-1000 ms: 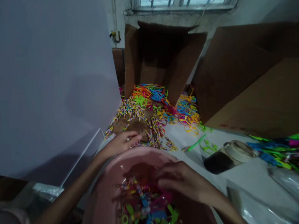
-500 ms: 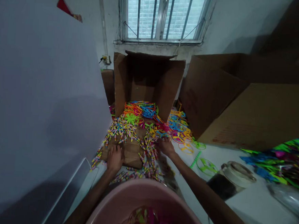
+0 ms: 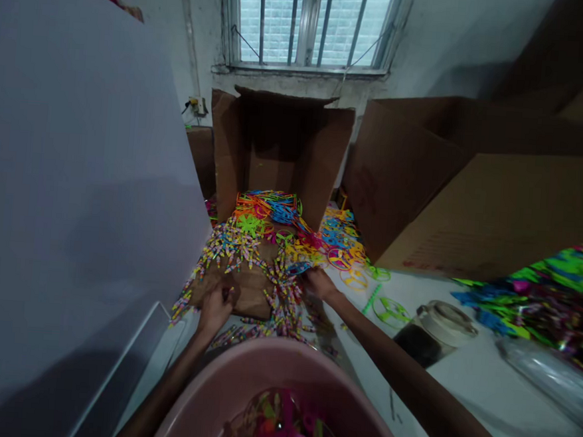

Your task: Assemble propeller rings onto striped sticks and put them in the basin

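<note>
Fingers [image 3: 213, 295] of my left hand [image 3: 213, 313] curled over cardboard [image 3: 252, 297], right hand [image 3: 321, 284] by a blue piece [image 3: 298, 268], whether either grips, I can't tell from here.

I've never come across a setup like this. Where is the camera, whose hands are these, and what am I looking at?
There is no machine: one head-worn camera looks forward and down at the wearer's own bare hands. The left hand is over a brown cardboard flap; whether it holds anything is unclear. The right hand is at a blue piece, though its grip is hard to make out. Small patterned pieces are spread before an open cardboard box. Nearest the camera is a pink tub with colourful pieces inside. A lidded jar stands on the right.
</note>
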A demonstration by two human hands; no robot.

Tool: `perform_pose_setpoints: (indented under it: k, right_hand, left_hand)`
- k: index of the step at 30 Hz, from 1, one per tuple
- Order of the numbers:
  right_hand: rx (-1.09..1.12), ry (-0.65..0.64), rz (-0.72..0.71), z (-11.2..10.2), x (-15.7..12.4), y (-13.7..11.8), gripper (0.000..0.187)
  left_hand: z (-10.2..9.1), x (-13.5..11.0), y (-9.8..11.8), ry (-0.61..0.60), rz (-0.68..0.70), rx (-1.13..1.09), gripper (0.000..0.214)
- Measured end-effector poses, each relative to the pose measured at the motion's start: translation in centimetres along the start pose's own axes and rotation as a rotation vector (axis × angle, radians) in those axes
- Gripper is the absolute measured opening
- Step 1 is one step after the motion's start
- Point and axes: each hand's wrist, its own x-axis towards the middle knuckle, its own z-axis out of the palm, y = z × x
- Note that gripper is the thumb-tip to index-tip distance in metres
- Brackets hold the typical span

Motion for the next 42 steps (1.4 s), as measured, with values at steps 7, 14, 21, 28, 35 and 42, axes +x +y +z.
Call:
perform_pose_setpoints:
  k: [7, 14, 21, 28, 35, 42]
  right_hand:
    - [0.519, 0.111, 0.121, -2.8, -1.5, 0.4, 0.032]
    - [1.163, 0.168, 0.097, -6.0, -6.7, -3.3, 0.021]
    - [1.491, 0.052, 0.038, -6.9, -14.4, -11.2, 0.034]
    - [1.695, 0.093, 0.058, -7.5, -19.0, -14.4, 0.028]
    - [1.771, -0.098, 0.159, -7.2, -21.2, -14.8, 0.037]
    - [1.548, -0.283, 0.101, -5.6, -22.0, -15.0, 0.028]
  left_hand:
    - [-2.7, -1.2, 0.3, 0.046, 0.019, -0.206, 0.025]
    - [-5.8, -2.4, 3.7, -0.094, 0.115, -0.456, 0.04]
    - [-6.7, -6.3, 10.0, -0.227, 0.247, -0.539, 0.047]
    - [-7.9, -9.5, 11.4, -0.181, 0.193, -0.575, 0.041]
    - [-11.0, -10.8, 12.2, -0.324, 0.217, -0.581, 0.038]
    - [-12.4, -12.0, 14.0, -0.266, 0.427, -0.375, 0.031]
